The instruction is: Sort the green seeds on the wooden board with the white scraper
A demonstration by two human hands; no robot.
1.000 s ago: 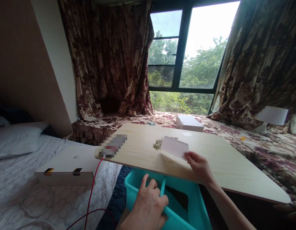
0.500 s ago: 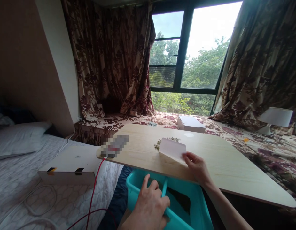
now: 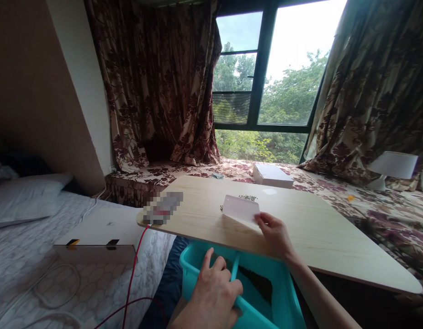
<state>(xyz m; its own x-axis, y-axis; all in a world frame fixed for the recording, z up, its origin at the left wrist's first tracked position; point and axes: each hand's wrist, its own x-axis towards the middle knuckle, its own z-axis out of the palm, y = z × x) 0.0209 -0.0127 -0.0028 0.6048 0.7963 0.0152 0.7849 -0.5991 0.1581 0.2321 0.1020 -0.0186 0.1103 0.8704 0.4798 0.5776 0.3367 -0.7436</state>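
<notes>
My right hand [image 3: 273, 228] pinches the right end of a thin white plastic scraper [image 3: 240, 209], a flat sheet with rounded corners. The scraper stands tilted on the pale wooden tabletop [image 3: 335, 242]. Small greenish-brown grains [image 3: 248, 198] show behind its upper edge, with a few more by its left side; it hides the rest. Below the table's near edge is a teal plastic bin [image 3: 290, 292] with a divider and dark contents [image 3: 257, 283]. My left hand [image 3: 214, 285] is closed over the bin's near rim by the divider, index finger raised.
A pixelated object [image 3: 163, 208] with a red cable [image 3: 133, 269] lies at the table's left end. Left of it, a white box [image 3: 98, 233] rests on the bed [image 3: 23, 242]. On the window seat are another white box [image 3: 273, 175] and a lamp [image 3: 393, 164].
My right hand has drawn the scraper slightly left and toward me, and it now covers most of the left-hand grains. My left hand stays on the bin.
</notes>
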